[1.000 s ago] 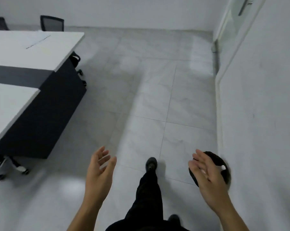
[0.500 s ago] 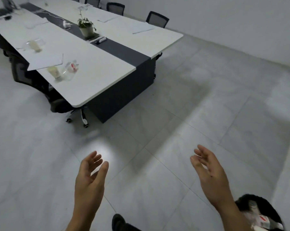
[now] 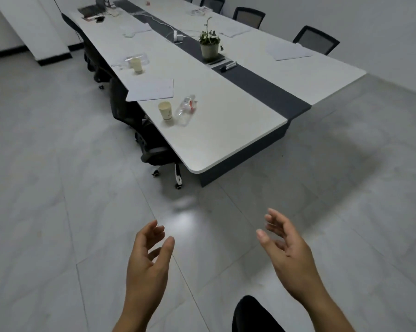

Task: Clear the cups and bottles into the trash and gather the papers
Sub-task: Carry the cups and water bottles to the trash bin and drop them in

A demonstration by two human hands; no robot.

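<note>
Both hands are reaching forward over the floor [image 3: 58, 212], holding nothing: left hand [image 3: 147, 262] and right hand [image 3: 288, 250] with fingers loosely spread. Paper cup [image 3: 165, 111] and bottle [image 3: 185, 109] are waiting on the table [image 3: 226, 130], beside papers [image 3: 151, 88].

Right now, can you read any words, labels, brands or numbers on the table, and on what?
Nothing is legible from here.
Label on the plastic bottle: red and white, too blurred to read.
Mark on the nearest paper cup: faint, too small to read.
Sheets of paper: no print can be made out.
</note>
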